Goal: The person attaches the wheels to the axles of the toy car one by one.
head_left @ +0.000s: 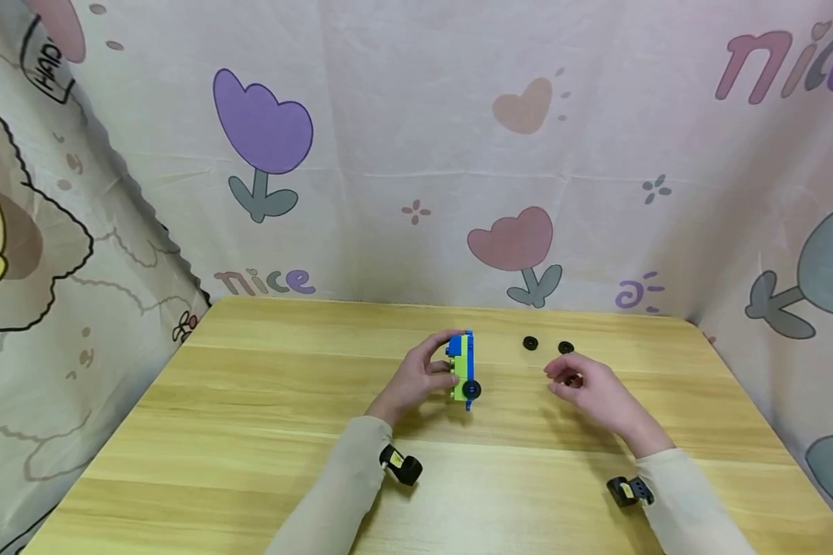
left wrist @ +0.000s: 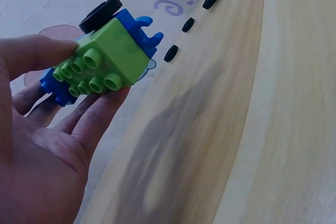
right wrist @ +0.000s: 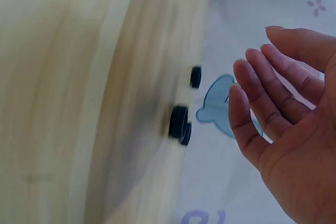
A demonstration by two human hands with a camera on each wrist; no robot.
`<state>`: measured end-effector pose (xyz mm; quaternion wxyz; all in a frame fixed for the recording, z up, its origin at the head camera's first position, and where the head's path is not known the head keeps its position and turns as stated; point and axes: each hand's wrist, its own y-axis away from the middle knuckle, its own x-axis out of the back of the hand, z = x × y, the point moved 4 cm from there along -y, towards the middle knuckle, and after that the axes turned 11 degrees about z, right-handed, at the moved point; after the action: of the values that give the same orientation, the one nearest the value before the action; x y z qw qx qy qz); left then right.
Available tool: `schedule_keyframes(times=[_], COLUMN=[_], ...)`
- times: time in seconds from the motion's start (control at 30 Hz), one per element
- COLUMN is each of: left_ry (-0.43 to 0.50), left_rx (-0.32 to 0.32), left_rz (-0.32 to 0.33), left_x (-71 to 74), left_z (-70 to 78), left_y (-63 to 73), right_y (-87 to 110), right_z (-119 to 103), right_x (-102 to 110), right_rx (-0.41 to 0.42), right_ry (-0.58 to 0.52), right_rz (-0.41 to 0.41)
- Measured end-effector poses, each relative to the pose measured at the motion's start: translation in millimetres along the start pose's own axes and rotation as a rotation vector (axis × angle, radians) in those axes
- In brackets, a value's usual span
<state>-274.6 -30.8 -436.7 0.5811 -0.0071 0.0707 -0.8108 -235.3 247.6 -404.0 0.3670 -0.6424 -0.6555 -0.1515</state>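
Note:
My left hand (head_left: 416, 378) holds a toy car (head_left: 462, 366) of lime-green and blue building blocks between thumb and fingers, tipped on end above the table. One black wheel (head_left: 471, 389) sits on the car's side. In the left wrist view, the green block's round studs (left wrist: 92, 59) face the palm and a blue hook-like piece (left wrist: 147, 32) juts from the end. My right hand (head_left: 593, 389) hovers with relaxed, bent fingers and holds nothing, as the right wrist view shows. Beneath it lies a loose black wheel (head_left: 573, 380), partly hidden by the fingers.
Two more loose black wheels (head_left: 531, 343) lie toward the far side of the wooden table (head_left: 264, 401). A printed cloth (head_left: 389, 139) hangs behind the table and along both sides. Small black wrist cameras (head_left: 403, 466) are strapped to both sleeves.

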Motion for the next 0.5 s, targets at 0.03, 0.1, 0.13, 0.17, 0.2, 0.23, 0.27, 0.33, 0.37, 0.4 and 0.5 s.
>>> schedule_keyframes(times=[0.03, 0.1, 0.13, 0.17, 0.2, 0.23, 0.27, 0.33, 0.37, 0.4, 0.5], left_ry=[0.0, -0.007, -0.011, -0.01, -0.012, -0.015, -0.016, -0.02, -0.021, -0.025, -0.031], left_rx=[0.003, 0.006, 0.003, 0.001, -0.006, -0.009, -0.014, -0.017, -0.016, -0.015, 0.002], left_rz=[-0.002, -0.006, -0.009, -0.01, -0.012, -0.012, -0.012, -0.012, -0.011, -0.011, -0.007], left_x=[-0.2, -0.5, -0.7, -0.9, -1.1, -1.1, -1.0, -0.7, -0.6, -0.4, 0.2], left_z=[-0.1, -0.5, -0.4, -0.1, 0.3, 0.6, 0.9, 1.2, 1.1, 1.1, 0.3], left_y=[0.3, 0.7, 0.7, 0.5, 0.2, -0.2, -0.6, -1.0, -1.0, -1.0, -0.7], right_y=[0.5, 1.1, 1.0, 0.6, 0.2, -0.7, -1.5, -2.5, -2.8, -2.9, -3.1], right_z=[3, 8, 10, 12, 13, 15, 17, 21, 24, 26, 32], right_x=[2, 6, 8, 10, 13, 15, 16, 19, 20, 20, 21], right_rx=[0.009, 0.032, 0.043, 0.051, 0.055, 0.06, 0.06, 0.045, 0.037, 0.029, 0.008], right_ry=[0.017, 0.053, 0.071, 0.088, 0.104, 0.117, 0.127, 0.134, 0.137, 0.139, 0.138], right_rz=[0.006, 0.016, 0.022, 0.03, 0.035, 0.038, 0.035, 0.021, 0.011, -0.001, -0.032])
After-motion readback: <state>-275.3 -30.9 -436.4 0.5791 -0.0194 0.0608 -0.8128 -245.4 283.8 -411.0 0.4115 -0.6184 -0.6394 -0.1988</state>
